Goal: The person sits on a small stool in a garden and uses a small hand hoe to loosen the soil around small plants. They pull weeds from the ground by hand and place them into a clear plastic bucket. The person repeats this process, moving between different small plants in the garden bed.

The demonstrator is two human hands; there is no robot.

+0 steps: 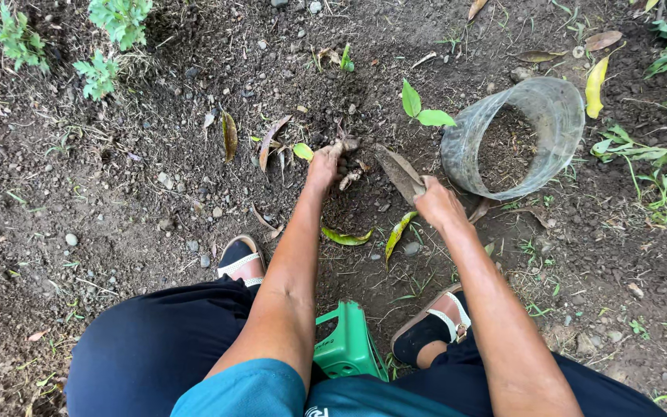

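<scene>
**Hands working in loose soil beside a plastic pot**

The person sits low on a small green plastic stool (347,345), knees apart, and reaches forward to the dark, stony garden soil (117,201). The left hand (323,164) is pressed into a loosened patch of earth, and its fingers (339,147) seem to close around a pale brown root or stick-like piece (347,144); how firmly they grip cannot be told, because soil hides part of them. The right hand (436,202) is closed on a flat, dry brown leaf or a blade-like thing (400,173) that points toward the same patch; which of the two it is stays unclear.

Just beside the right hand lies a translucent grey plastic pot (520,136), tipped on its side with dark soil inside and its mouth turned to the person. A small green seedling with two leaves (423,110) stands between the dug patch and the pot.

The step in hand seems to be loosening and clearing the earth. The next move probably needs a steady pull of the left hand, with care for the seedling nearby.
</scene>
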